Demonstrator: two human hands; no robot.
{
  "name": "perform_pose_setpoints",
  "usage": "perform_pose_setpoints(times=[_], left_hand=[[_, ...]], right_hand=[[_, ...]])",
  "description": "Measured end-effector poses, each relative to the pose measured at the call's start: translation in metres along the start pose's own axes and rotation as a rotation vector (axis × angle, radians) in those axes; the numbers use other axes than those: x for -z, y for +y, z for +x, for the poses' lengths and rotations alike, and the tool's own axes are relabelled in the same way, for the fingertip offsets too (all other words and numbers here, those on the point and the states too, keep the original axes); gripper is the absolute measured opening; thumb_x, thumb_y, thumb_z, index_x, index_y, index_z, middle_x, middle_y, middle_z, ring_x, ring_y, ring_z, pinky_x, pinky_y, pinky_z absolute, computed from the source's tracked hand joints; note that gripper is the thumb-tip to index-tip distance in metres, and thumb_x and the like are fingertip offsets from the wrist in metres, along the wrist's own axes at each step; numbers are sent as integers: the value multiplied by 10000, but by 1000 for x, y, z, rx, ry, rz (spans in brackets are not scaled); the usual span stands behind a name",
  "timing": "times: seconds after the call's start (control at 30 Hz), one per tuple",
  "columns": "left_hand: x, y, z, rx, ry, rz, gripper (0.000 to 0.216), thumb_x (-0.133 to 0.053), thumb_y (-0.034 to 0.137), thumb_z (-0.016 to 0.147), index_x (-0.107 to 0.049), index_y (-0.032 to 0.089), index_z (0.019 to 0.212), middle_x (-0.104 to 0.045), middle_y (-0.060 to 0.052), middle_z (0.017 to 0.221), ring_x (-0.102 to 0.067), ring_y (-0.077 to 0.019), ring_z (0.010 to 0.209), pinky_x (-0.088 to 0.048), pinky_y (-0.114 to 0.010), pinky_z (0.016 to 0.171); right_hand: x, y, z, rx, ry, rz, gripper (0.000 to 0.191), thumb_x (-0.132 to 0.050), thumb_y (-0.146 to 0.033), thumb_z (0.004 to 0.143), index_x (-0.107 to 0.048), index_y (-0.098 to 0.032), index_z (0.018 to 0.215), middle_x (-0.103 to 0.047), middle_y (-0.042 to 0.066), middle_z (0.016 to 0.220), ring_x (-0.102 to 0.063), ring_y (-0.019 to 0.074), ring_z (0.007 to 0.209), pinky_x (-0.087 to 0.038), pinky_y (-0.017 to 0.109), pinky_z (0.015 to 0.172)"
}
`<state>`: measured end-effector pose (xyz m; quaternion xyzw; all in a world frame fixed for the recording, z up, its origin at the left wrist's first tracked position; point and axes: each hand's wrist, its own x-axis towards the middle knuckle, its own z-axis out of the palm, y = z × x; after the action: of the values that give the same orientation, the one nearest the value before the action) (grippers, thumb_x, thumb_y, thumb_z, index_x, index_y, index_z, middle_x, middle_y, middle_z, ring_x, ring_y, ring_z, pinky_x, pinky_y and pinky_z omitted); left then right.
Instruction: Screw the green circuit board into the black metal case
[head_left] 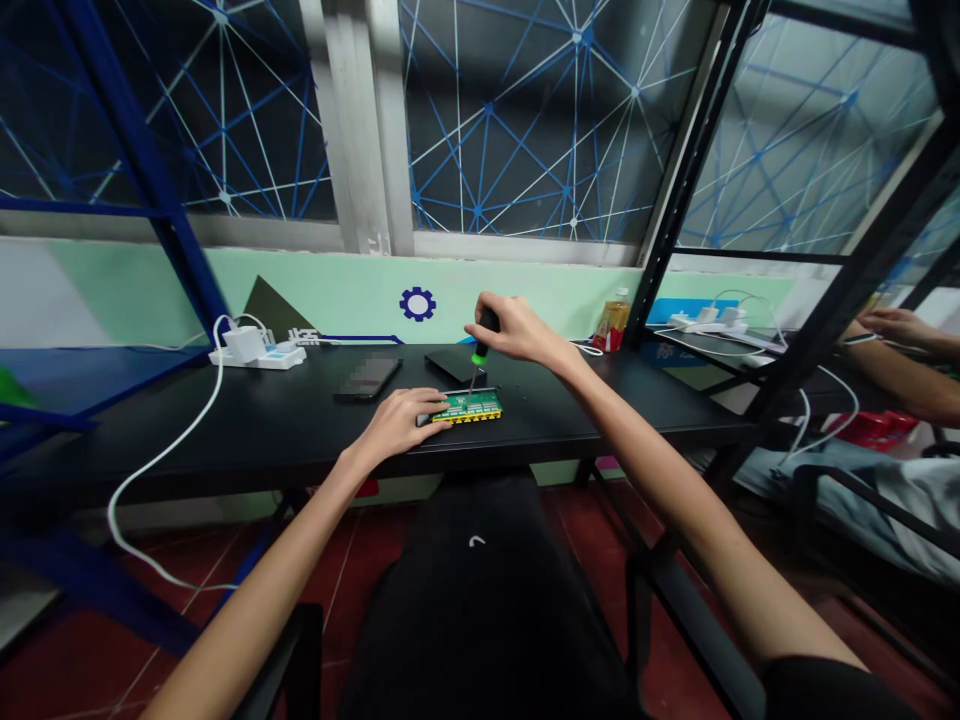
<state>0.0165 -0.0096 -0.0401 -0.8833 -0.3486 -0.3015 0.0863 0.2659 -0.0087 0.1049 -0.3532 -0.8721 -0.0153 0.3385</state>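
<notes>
A green circuit board (480, 403) with a row of yellow parts along its near edge lies near the front of the black desk. My left hand (403, 420) grips its left end, fingers on top and thumb at the near side. In my right hand (514, 328) is a screwdriver (480, 356) with a black and green handle, held upright in closed fingers. Its shaft points down to the board's top, and the tip appears to touch there. A few tiny dark bits, too small to name, lie right of the board.
A phone (369, 378) and a dark flat object (451, 366) lie behind the board. At the left stands a white power strip (259, 352) with a cable hanging off the desk (187, 425). A drink bottle (613, 322) stands back right. Another person's arm (900, 370) is far right.
</notes>
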Motion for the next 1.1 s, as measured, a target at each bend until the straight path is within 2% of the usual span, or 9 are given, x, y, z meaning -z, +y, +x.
perform_pose_setpoints(times=[0.13, 0.27, 0.4, 0.57, 0.73, 0.9, 1.1], left_hand=[[0, 0, -1, 13, -2, -7, 346, -627, 480, 916, -766, 239, 1120, -730, -81, 1202, -652, -299, 1168, -508, -466, 983], [0, 0, 0, 17, -6, 6, 353, -617, 484, 922, -767, 230, 1118, -732, -87, 1198, -651, -296, 1170, -507, -463, 986], [-1, 0, 0, 13, -11, 3, 343, -626, 478, 919, -766, 238, 1120, -728, -80, 1209, -650, -291, 1172, -507, -457, 990], [-1, 1, 0, 19, -4, -1, 351, -614, 486, 923, -765, 240, 1123, -726, -81, 1211, -649, -293, 1171, -506, -465, 990], [-1, 1, 0, 18, -6, -6, 345, -615, 488, 921, -764, 250, 1122, -723, -72, 1221, -650, -289, 1168, -505, -461, 989], [-1, 1, 0, 22, -7, 3, 362, -603, 499, 927, -764, 241, 1124, -724, -79, 1217, -648, -291, 1172, -499, -456, 993], [-1, 1, -1, 20, -4, 19, 367, -601, 500, 930, -763, 231, 1120, -727, -84, 1209, -646, -285, 1178, -499, -452, 991]], right_hand=[[-2, -3, 3, 39, -36, 27, 157, -560, -214, 785, -563, -191, 940, -616, 28, 804, -485, 161, 701, -339, 298, 670], [-4, -5, 4, 32, 9, -54, 89, -512, -222, 816, -564, -187, 880, -612, 56, 851, -479, 176, 732, -330, 312, 687], [-3, -8, 2, 65, -32, -103, 150, -506, -219, 805, -567, -190, 939, -588, 81, 974, -479, 189, 775, -337, 318, 714], [0, -9, 1, 46, -42, -126, 129, -515, -273, 859, -541, -204, 966, -589, 73, 954, -483, 206, 823, -346, 327, 742], [2, -4, 4, 96, -85, -67, 185, -569, -229, 823, -530, -212, 1003, -601, 64, 998, -501, 202, 866, -362, 318, 758], [3, -3, 5, 89, -58, -67, 220, -564, -195, 787, -553, -198, 1007, -622, 71, 985, -507, 195, 825, -356, 317, 726], [6, -6, 7, 60, -76, -68, 79, -538, -196, 806, -592, -185, 861, -630, 69, 876, -519, 189, 788, -347, 319, 713]])
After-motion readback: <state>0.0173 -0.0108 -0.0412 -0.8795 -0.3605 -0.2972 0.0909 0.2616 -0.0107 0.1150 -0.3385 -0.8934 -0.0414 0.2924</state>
